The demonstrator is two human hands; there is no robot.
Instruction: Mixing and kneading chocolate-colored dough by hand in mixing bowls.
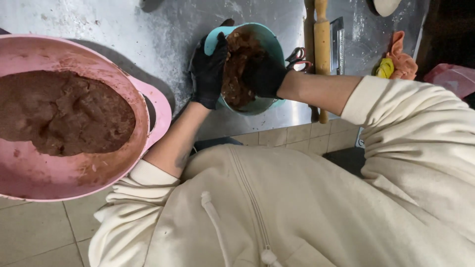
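Observation:
A teal bowl (271, 40) tilted toward me sits on the steel counter (123, 24), filled with brown dough (238, 64). My left hand (209, 71), in a black glove, grips the bowl's near-left rim. My right hand (263, 74), also black-gloved, is inside the bowl, pressed into the dough. A large pink bowl (153, 106) at the left holds a big mass of the same brown dough (64, 113).
A wooden rolling pin (321, 44) lies beside the teal bowl, with red-handled scissors (297, 58) and a metal scraper (338, 37) next to it. An orange and yellow cloth (398, 62) sits at the right. The counter's tiled front edge (297, 136) is just before me.

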